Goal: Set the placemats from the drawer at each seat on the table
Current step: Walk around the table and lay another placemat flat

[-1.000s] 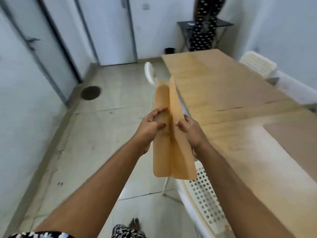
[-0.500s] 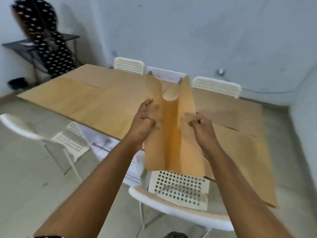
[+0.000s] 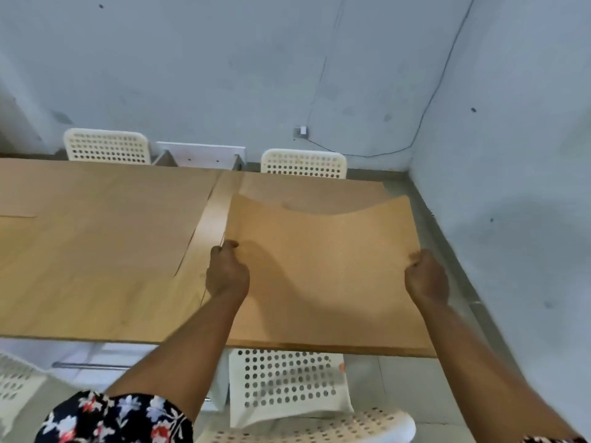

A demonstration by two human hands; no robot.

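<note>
**Placemat held over right end of table, both hands gripping**

Nearest the camera, a floral sleeve [image 3: 118, 417] is seen at bottom left. A white perforated chair [image 3: 287, 388] is tucked under the near edge of the table [image 3: 96, 251], directly below the held mat.

The placemat [image 3: 319, 266] is held spread open over the right end of the table. Its near edge lies close to the table's near edge; its far edge is curled upward and sags in the middle. Whether the middle rests on the tabletop cannot be told.

The left hand [image 3: 227, 273] is closed on the mat's left edge, thumb on top. The right hand [image 3: 427, 276] is closed in a fist on the mat's right edge. Both hands are level with each other, well apart.

A seam or further flat sheets are visible on the tabletop left of the mat; which cannot be told.

Beyond the far edge, two more white chairs [image 3: 107, 147] [image 3: 303, 164] are set against the wall, with a white shelf-like piece [image 3: 201, 155] between them. A cable [image 3: 415, 135] runs along the wall.
</note>
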